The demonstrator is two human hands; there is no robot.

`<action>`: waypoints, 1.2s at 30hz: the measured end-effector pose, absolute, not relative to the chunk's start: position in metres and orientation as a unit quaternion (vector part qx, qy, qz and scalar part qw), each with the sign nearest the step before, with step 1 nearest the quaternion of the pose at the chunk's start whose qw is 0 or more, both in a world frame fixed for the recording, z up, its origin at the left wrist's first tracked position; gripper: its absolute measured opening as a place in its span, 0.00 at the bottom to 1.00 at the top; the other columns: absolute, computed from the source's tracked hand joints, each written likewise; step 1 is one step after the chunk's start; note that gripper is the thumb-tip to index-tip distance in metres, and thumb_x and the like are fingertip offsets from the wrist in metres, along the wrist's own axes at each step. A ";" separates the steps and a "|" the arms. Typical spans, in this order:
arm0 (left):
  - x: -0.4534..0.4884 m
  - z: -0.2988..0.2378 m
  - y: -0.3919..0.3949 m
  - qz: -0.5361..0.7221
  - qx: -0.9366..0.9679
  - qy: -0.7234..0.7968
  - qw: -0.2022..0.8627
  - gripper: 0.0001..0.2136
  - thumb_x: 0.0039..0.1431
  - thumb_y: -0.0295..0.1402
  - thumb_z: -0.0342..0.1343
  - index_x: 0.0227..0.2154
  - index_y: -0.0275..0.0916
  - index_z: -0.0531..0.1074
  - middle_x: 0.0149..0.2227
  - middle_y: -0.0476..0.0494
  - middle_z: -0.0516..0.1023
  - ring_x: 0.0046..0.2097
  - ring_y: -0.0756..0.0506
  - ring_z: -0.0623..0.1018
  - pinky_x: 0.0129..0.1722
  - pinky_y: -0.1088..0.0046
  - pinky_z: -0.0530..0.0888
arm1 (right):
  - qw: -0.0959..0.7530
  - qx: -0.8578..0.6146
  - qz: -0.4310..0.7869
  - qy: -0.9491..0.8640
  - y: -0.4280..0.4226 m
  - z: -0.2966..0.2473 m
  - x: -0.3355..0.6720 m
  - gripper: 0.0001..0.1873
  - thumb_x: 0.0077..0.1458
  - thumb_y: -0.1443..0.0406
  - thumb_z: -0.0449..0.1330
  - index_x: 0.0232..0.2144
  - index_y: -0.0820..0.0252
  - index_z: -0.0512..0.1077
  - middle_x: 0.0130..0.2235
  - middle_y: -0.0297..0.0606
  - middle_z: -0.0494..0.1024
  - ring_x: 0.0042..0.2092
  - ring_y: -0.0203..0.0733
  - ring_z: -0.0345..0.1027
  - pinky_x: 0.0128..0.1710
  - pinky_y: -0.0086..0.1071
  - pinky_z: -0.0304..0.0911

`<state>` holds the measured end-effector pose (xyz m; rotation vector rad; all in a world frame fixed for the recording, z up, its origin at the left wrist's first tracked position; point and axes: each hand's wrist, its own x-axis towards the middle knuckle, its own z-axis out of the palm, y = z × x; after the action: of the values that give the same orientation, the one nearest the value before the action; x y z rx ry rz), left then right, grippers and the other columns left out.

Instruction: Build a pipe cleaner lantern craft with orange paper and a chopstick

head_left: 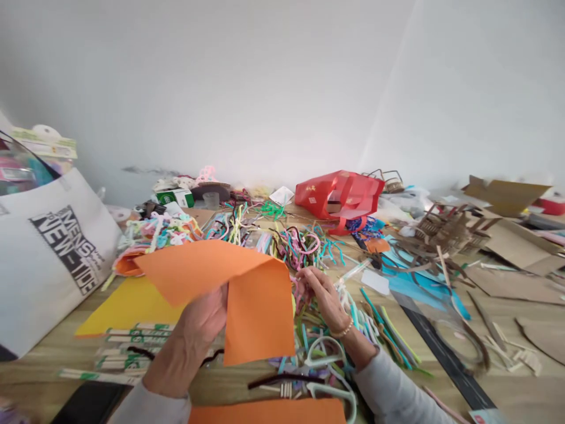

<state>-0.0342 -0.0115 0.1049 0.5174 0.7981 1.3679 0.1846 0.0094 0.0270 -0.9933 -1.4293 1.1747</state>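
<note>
My left hand (194,335) is closed on a sheet of orange paper (247,294), holding it up bent over the table. My right hand (321,294) reaches behind the sheet's right edge, fingers curled into a heap of coloured pipe cleaners (304,247); whether it grips one is hidden. A second orange sheet (269,411) lies at the table's near edge. A yellow sheet (128,306) lies flat under the raised orange one. White-handled scissors (329,365) lie beside my right forearm.
A white printed bag (53,259) stands at the left. A red bag (339,197) sits at the back. Cardboard pieces and models (494,235) cover the right side, with blue paper (415,282) and a dark ruler (445,359). Wrapped sticks (128,347) lie near left.
</note>
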 end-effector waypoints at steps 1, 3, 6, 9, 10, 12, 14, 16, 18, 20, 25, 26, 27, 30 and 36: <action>-0.031 0.108 -0.010 0.605 0.202 0.350 0.686 0.09 0.58 0.23 0.52 0.36 0.35 0.76 0.29 0.44 0.82 0.37 0.42 0.82 0.41 0.66 0.79 | 0.507 -0.396 0.498 -0.581 0.008 0.030 0.185 0.22 0.60 0.46 0.48 0.36 0.56 0.68 0.24 0.32 0.68 0.21 0.36 0.64 0.19 0.29 0.57; -0.026 0.113 -0.007 0.611 0.165 0.323 0.704 0.10 0.61 0.23 0.48 0.38 0.34 0.75 0.31 0.42 0.83 0.38 0.42 0.82 0.44 0.65 0.78 | 0.510 -0.363 0.520 -0.580 0.002 0.036 0.185 0.24 0.59 0.44 0.48 0.35 0.57 0.70 0.26 0.35 0.70 0.24 0.37 0.64 0.21 0.30 0.59; -0.023 0.113 -0.003 0.627 0.135 0.279 0.714 0.12 0.65 0.24 0.44 0.42 0.32 0.73 0.37 0.38 0.82 0.40 0.42 0.82 0.45 0.64 0.77 | 0.481 -0.330 0.533 -0.612 -0.011 0.048 0.183 0.28 0.59 0.42 0.45 0.38 0.56 0.73 0.31 0.40 0.73 0.29 0.40 0.66 0.26 0.32 0.62; -0.021 0.106 0.000 0.655 0.103 0.281 0.694 0.13 0.66 0.24 0.44 0.47 0.32 0.72 0.37 0.40 0.83 0.39 0.45 0.82 0.44 0.67 0.77 | 0.442 -0.329 0.491 -0.675 -0.026 0.060 0.179 0.26 0.58 0.43 0.49 0.41 0.55 0.73 0.35 0.41 0.74 0.32 0.44 0.67 0.33 0.36 0.64; -0.021 0.104 0.001 0.664 0.095 0.283 0.686 0.14 0.66 0.24 0.44 0.48 0.33 0.71 0.36 0.41 0.83 0.38 0.46 0.82 0.44 0.68 0.77 | 0.434 -0.326 0.482 -0.688 -0.029 0.063 0.177 0.27 0.57 0.42 0.50 0.41 0.55 0.73 0.35 0.41 0.74 0.32 0.44 0.67 0.34 0.37 0.64; -0.020 0.099 0.002 0.673 0.092 0.279 0.679 0.14 0.67 0.25 0.44 0.49 0.35 0.70 0.36 0.44 0.83 0.37 0.48 0.82 0.45 0.70 0.77 | 0.437 -0.343 0.468 -0.687 -0.032 0.064 0.172 0.25 0.55 0.44 0.53 0.42 0.55 0.72 0.34 0.40 0.74 0.32 0.44 0.66 0.32 0.36 0.63; -0.019 0.095 0.001 0.663 0.096 0.280 0.687 0.14 0.66 0.25 0.44 0.49 0.36 0.70 0.37 0.44 0.83 0.38 0.48 0.82 0.46 0.69 0.77 | 0.452 -0.378 0.463 -0.662 -0.029 0.060 0.168 0.22 0.56 0.46 0.55 0.40 0.56 0.72 0.33 0.38 0.73 0.30 0.41 0.64 0.29 0.33 0.60; -0.018 0.094 0.001 0.643 0.107 0.289 0.701 0.13 0.65 0.24 0.46 0.49 0.36 0.71 0.38 0.43 0.83 0.40 0.47 0.82 0.47 0.68 0.76 | 0.463 -0.404 0.467 -0.635 -0.023 0.055 0.168 0.20 0.58 0.48 0.54 0.35 0.57 0.71 0.30 0.36 0.71 0.29 0.38 0.61 0.27 0.30 0.58; -0.018 0.095 0.002 0.634 0.127 0.294 0.704 0.13 0.63 0.23 0.48 0.47 0.36 0.72 0.38 0.44 0.82 0.41 0.46 0.81 0.47 0.68 0.76 | 0.465 -0.415 0.475 -0.621 -0.016 0.053 0.171 0.21 0.58 0.47 0.53 0.32 0.58 0.70 0.28 0.34 0.69 0.28 0.37 0.60 0.26 0.29 0.57; -0.021 0.099 0.005 0.651 0.153 0.287 0.686 0.14 0.61 0.22 0.50 0.47 0.38 0.72 0.39 0.45 0.82 0.41 0.47 0.81 0.47 0.69 0.76 | 0.462 -0.416 0.480 -0.619 -0.010 0.054 0.177 0.21 0.57 0.47 0.53 0.32 0.58 0.70 0.28 0.34 0.69 0.29 0.37 0.60 0.26 0.28 0.57; -0.041 0.112 0.014 0.714 0.209 0.280 0.607 0.17 0.57 0.20 0.54 0.48 0.42 0.72 0.42 0.49 0.81 0.42 0.48 0.80 0.47 0.72 0.76 | 0.433 -0.426 0.430 -0.668 0.000 0.062 0.198 0.21 0.58 0.48 0.54 0.26 0.60 0.66 0.24 0.31 0.62 0.26 0.34 0.53 0.24 0.27 0.50; -0.047 0.114 0.016 0.712 0.224 0.279 0.605 0.17 0.57 0.20 0.54 0.48 0.42 0.72 0.43 0.48 0.81 0.42 0.48 0.80 0.46 0.72 0.76 | 0.425 -0.428 0.423 -0.677 0.002 0.063 0.202 0.22 0.59 0.49 0.53 0.25 0.60 0.65 0.24 0.31 0.61 0.26 0.34 0.51 0.24 0.28 0.48; -0.053 0.114 0.017 0.707 0.234 0.280 0.606 0.17 0.56 0.20 0.54 0.47 0.41 0.72 0.43 0.48 0.81 0.42 0.47 0.80 0.44 0.72 0.76 | 0.417 -0.430 0.418 -0.683 0.004 0.063 0.207 0.22 0.59 0.49 0.53 0.25 0.60 0.65 0.24 0.31 0.60 0.26 0.34 0.50 0.24 0.28 0.47; -0.071 0.113 0.023 0.694 0.243 0.309 0.604 0.14 0.55 0.22 0.56 0.45 0.39 0.74 0.39 0.47 0.82 0.37 0.47 0.81 0.38 0.74 0.78 | 0.395 -0.433 0.415 -0.696 0.009 0.063 0.217 0.22 0.59 0.48 0.53 0.24 0.60 0.65 0.24 0.31 0.60 0.25 0.34 0.50 0.23 0.28 0.46; -0.109 0.101 0.037 0.633 0.357 0.360 0.585 0.13 0.46 0.33 0.67 0.36 0.34 0.77 0.32 0.43 0.83 0.35 0.42 0.81 0.33 0.73 0.77 | 0.352 -0.431 0.444 -0.702 0.013 0.068 0.235 0.21 0.58 0.49 0.55 0.27 0.60 0.69 0.25 0.32 0.65 0.26 0.35 0.54 0.24 0.28 0.48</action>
<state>-0.1090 0.0374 0.1010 0.8318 0.8407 1.4764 0.2346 0.0125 0.0682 -1.1156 -1.8161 1.1485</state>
